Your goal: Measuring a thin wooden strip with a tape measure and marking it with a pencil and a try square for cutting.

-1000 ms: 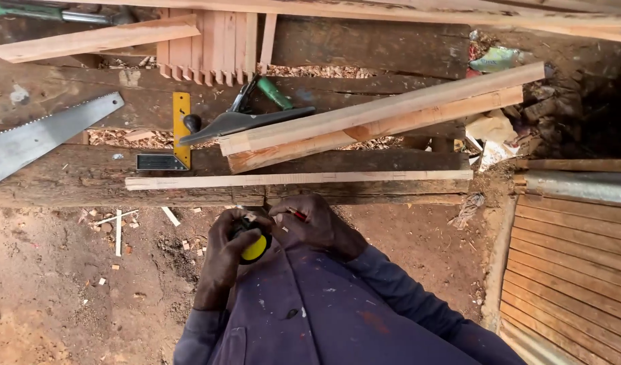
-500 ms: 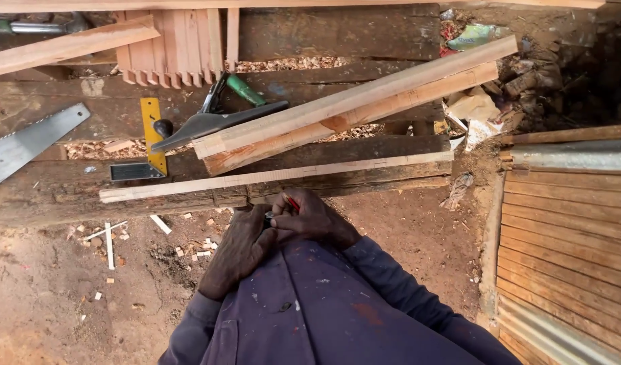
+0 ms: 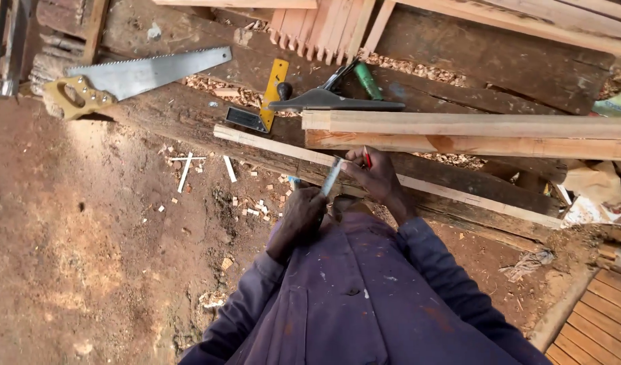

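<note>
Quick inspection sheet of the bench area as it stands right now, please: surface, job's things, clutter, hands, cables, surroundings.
Surface: rough dark plank bench, shavings in its gaps.
Job's things: thin wood strip along the bench's near edge; tape measure blade drawn out between the hands.
Clutter: handsaw, yellow try square, hand plane, two long battens, toothed wood pieces.
Hands: left hand closed around the tape case, case hidden; right hand in a grip on the blade tip, red pencil between fingers.
Cables: nothing seen.
Surroundings: dirt floor with offcuts; wooden slats lower right.
</note>
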